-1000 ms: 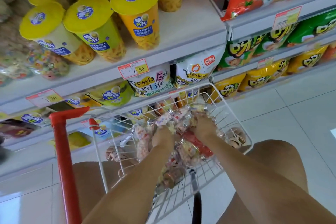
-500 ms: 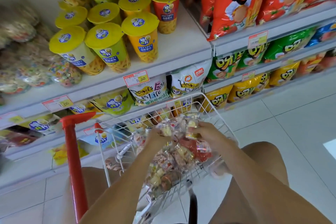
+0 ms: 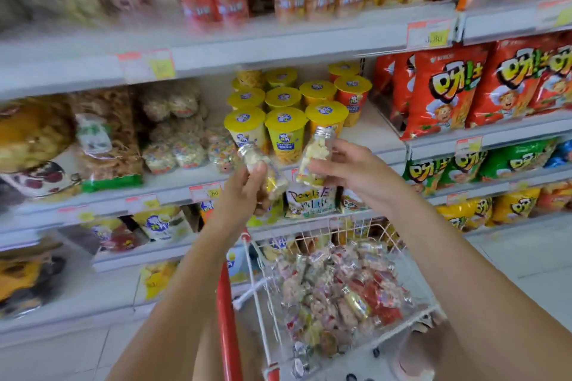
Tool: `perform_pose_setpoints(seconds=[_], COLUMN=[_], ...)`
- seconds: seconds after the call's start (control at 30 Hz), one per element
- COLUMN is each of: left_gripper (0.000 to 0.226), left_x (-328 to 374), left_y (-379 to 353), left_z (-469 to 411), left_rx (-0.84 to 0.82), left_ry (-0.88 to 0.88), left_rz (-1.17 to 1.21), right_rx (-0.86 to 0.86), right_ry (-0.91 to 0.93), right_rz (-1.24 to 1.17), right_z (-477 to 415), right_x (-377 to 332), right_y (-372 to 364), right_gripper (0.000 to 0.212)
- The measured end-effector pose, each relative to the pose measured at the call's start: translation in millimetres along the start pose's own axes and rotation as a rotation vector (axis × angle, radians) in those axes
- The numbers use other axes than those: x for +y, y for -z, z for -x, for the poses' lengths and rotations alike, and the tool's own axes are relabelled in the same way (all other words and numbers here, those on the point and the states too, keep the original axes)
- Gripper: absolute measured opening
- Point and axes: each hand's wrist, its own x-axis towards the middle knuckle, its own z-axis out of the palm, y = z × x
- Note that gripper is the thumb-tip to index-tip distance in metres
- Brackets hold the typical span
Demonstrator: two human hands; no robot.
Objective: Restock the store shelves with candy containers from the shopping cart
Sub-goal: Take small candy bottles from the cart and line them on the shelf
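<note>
Candy containers (image 3: 315, 154), two small clear plastic bottles with silver caps, are being lifted out of the white wire shopping cart (image 3: 312, 240), where both hands were digging a second ago. Left hand (image 3: 244, 192) is gripping one and right hand (image 3: 351, 172) is pinching the other, nearing the white shelf (image 3: 374, 141) for placing.

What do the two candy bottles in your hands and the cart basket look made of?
The left bottle in the left hand and the right bottle in the right hand: clear glossy plastic, probably; pale candy shows through. Their caps look silvery, ribbed: metal or metallised plastic. The cart basket: thin white-coated wire, likely metal.
</note>
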Motion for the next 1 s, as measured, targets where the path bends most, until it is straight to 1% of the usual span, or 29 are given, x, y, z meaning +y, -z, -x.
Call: perform_pose_setpoints(seconds=[0.07,0.13,0.27,0.33,0.4,0.47,0.57,0.63,0.73,0.83,0.93,1.0], left_gripper=[0.032,0.030,0.013,0.003,0.017,0.022,0.020,0.022,0.041,0.038,0.039,0.042], left_x=[23.2,49.8,102.1,122.7,139.4,153.3,165.4,168.1,169.9,169.4,163.5,159.6], left_y=[31.8,63.9,120.5,147.7,174.7,199.9,233.8,253.2,274.3,291.7,304.1,310.9], left_z=[0.3,0.4,-5.2,-13.2,-24.7,-39.1,-66.6,-87.8,-121.3,-149.6,-173.7,-189.0], left_rx=[0.081,0.139,0.250,0.274,0.296,0.332,0.383,0.390,0.361,0.328,0.325,0.344], left_ry=[-0.077,-0.184,-0.375,-0.421,-0.434,-0.427,-0.399,-0.352,-0.213,-0.100,-0.066,-0.037], left_rz=[0.032,0.015,-0.056,-0.079,-0.111,-0.153,-0.251,-0.393,-0.538,-0.646,-0.674,-0.628], right_rx=[-0.029,-0.050,-0.038,-0.022,-0.012,0.018,0.069,0.075,0.085,0.111,0.105,0.084], right_ry=[0.093,0.175,0.333,0.416,0.488,0.552,0.581,0.548,0.447,0.371,0.337,0.339], right_rz=[0.028,0.054,0.139,0.170,0.204,0.253,0.358,0.426,0.576,0.717,0.833,0.880], right_z=[-6.3,-15.7,-40.5,-53.8,-68.4,-90.1,-132.3,-160.5,-198.5,-234.7,-263.4,-278.3], right_x=[-27.7,-52.0,-97.5,-120.1,-143.1,-162.6,-183.3,-192.2,-197.6,-197.1,-195.6,-194.5], right_y=[-27.8,-53.3,-100.2,-121.8,-142.7,-161.4,-185.1,-199.6,-221.3,-245.4,-264.0,-272.8], right_gripper=[0.028,0.030,0.036,0.033,0.031,0.032,0.038,0.041,0.040,0.043,0.042,0.039])
